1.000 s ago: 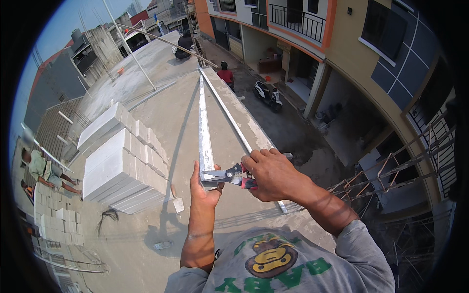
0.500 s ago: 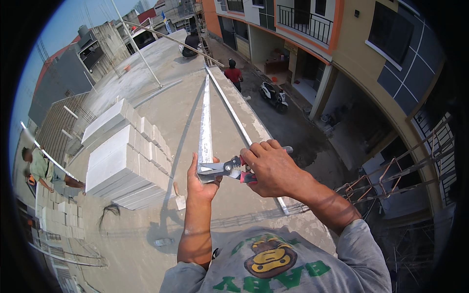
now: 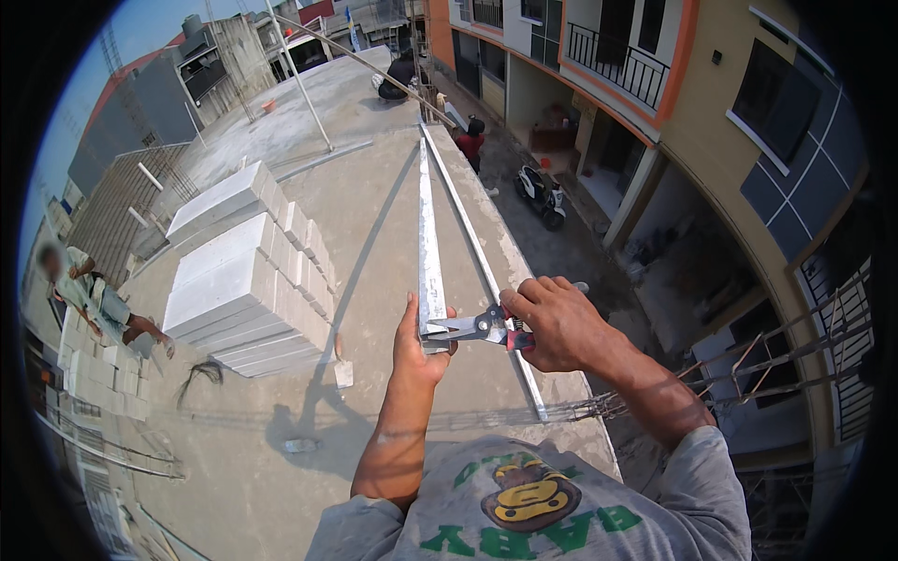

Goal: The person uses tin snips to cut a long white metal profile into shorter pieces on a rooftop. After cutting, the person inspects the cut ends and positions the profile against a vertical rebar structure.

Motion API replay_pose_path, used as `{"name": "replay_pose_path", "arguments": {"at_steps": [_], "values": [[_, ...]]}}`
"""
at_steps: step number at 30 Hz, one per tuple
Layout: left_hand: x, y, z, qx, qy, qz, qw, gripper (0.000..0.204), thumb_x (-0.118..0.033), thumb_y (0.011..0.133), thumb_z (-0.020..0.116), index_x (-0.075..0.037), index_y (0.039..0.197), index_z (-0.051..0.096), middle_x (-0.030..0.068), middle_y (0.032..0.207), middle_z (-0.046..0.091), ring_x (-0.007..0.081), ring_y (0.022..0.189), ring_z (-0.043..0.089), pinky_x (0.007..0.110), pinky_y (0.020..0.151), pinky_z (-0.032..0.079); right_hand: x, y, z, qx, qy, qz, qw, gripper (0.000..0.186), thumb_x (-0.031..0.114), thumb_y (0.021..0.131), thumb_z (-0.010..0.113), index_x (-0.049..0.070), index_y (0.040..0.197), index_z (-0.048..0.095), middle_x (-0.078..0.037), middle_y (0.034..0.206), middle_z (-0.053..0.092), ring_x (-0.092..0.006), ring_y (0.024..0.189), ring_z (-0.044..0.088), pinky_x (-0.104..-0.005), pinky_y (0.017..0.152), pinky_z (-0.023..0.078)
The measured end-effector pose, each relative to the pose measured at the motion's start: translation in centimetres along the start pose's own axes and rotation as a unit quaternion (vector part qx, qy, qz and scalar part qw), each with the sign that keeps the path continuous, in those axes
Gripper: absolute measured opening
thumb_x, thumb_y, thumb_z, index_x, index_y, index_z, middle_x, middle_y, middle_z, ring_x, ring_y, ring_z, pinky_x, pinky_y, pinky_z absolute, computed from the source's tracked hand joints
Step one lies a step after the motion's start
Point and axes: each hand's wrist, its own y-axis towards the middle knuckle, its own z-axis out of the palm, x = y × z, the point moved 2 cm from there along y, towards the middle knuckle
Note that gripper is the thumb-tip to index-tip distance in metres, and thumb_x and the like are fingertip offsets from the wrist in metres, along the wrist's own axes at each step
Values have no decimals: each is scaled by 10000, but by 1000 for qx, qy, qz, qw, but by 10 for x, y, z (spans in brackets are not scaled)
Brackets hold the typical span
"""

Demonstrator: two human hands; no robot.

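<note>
The right hand's [image 3: 561, 327] fingers wrap the handles of the snips [image 3: 493, 324], whose parted blades point left across the near end of the metal strip [image 3: 428, 252]. The left hand [image 3: 421, 355] grips that same end between thumb and fingers, the nearer hand; the strip's long axis runs forward, roughly square to the blades.

On the grey concrete slab [image 3: 398, 252], toward its left edge, you have a large stack of white rectangular blocks [image 3: 220, 280], with a brown-handled, flat-bladed trowel [image 3: 344, 374] lying just to its right. Farther left, you see a person in pale green clothes [image 3: 110, 304]. Beyond the slab's right edge are a white-and-black motor scooter [image 3: 543, 194] and a person in a red top [image 3: 470, 145].
</note>
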Motion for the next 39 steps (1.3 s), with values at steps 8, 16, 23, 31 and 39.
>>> {"name": "replay_pose_path", "arguments": {"at_steps": [8, 16, 23, 31, 39], "values": [[17, 4, -10, 16, 63, -18, 998, 333, -478, 944, 546, -167, 1056, 590, 43, 823, 639, 186, 755, 644, 333, 614, 517, 27, -20, 2, -43, -104, 9, 994, 447, 167, 634, 756, 41, 1026, 582, -97, 869, 553, -274, 826, 561, -403, 746, 419], [22, 8, -4, -14, 24, -4, 1000, 339, -484, 947, 540, -164, 1050, 586, 34, 826, 633, 177, 744, 643, 324, 592, 525, 20, -23, 8, -72, -83, 25, 994, 467, 175, 644, 756, 48, 1056, 577, -99, 856, 540, -283, 824, 565, -413, 767, 419], [31, 16, -11, -8, 60, -11, 998, 351, -493, 951, 526, -166, 1064, 582, 44, 821, 634, 189, 730, 639, 338, 571, 497, 34, -37, 9, -25, -113, 82, 990, 486, 228, 659, 750, 17, 1057, 570, -118, 854, 537, -293, 828, 562, -409, 755, 418], [28, 8, -8, -13, 51, -5, 999, 350, -501, 942, 541, -174, 1058, 586, 3, 884, 622, 170, 793, 632, 309, 566, 464, 24, -37, 15, -45, -48, 78, 995, 467, 251, 683, 754, 31, 1059, 586, -121, 860, 549, -305, 828, 567, -413, 754, 431], [31, 7, -22, -7, 43, -14, 999, 343, -494, 947, 535, -174, 1058, 586, 17, 841, 624, 166, 758, 631, 296, 530, 449, 5, -21, 30, 26, 38, 51, 998, 475, 228, 683, 750, 49, 1097, 603, -128, 913, 590, -307, 901, 594, -419, 839, 455]]}}
